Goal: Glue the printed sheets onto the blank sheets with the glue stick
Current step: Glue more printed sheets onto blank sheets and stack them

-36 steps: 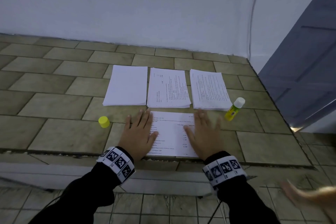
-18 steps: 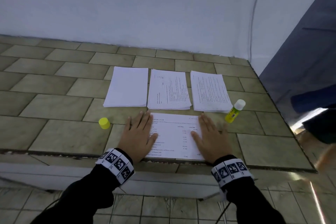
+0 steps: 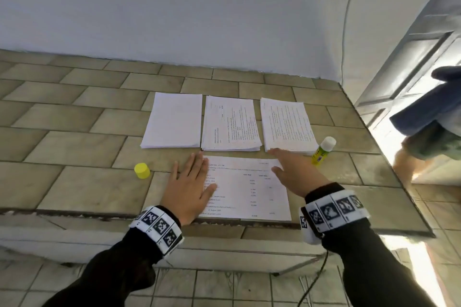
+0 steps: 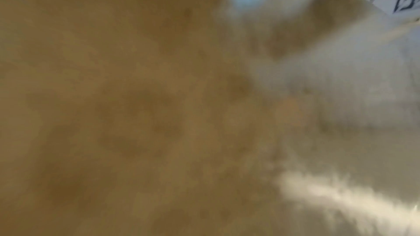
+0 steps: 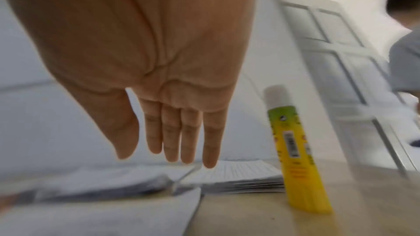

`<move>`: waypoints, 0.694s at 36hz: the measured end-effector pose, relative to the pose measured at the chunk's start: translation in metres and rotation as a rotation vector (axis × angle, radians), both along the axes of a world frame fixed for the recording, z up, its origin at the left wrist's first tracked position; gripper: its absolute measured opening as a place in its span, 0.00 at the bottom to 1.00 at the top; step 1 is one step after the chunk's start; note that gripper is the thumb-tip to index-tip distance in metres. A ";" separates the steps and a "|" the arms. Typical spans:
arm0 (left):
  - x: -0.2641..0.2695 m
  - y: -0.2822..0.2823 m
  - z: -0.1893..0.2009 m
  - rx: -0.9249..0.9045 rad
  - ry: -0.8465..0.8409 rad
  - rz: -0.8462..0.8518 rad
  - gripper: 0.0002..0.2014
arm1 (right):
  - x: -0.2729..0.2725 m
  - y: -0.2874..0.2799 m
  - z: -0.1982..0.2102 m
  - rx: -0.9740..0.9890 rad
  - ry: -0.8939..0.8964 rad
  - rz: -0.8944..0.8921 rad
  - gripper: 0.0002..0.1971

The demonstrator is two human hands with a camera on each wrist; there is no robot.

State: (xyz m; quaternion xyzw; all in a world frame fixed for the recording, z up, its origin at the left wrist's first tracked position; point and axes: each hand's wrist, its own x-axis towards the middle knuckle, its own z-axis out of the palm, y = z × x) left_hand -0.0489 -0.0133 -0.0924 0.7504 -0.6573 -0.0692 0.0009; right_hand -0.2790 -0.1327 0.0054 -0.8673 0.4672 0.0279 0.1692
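A printed sheet lies flat at the front edge of the tiled counter. My left hand lies flat on its left edge, fingers straight. My right hand is lifted off the sheet's right side, fingers straight and together, holding nothing. The yellow glue stick stands upright and uncapped just right of that hand. Its yellow cap sits left of my left hand. Behind lie a blank stack and two printed stacks. The left wrist view is a blur.
A white wall closes the back of the counter, with a cable running down it. On the right is an open white door, and another person moves there beside the counter's right edge.
My right hand has lifted off the sheet and moved forward and right, toward the right printed stack and the glue stick. The left hand stays flat. The other person has come into view at the right.
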 end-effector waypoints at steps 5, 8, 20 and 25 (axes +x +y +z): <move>-0.001 0.000 0.003 -0.001 0.005 -0.004 0.50 | 0.011 -0.018 -0.019 -0.042 0.171 0.043 0.20; 0.000 0.000 0.003 0.017 -0.005 -0.003 0.49 | 0.012 -0.024 -0.023 -0.044 0.186 0.046 0.19; -0.001 0.000 0.011 0.111 -0.022 -0.009 0.53 | 0.015 -0.038 -0.010 0.003 0.140 -0.012 0.09; 0.000 0.001 0.012 0.053 0.016 -0.017 0.55 | 0.006 -0.037 0.017 0.013 -0.020 -0.024 0.06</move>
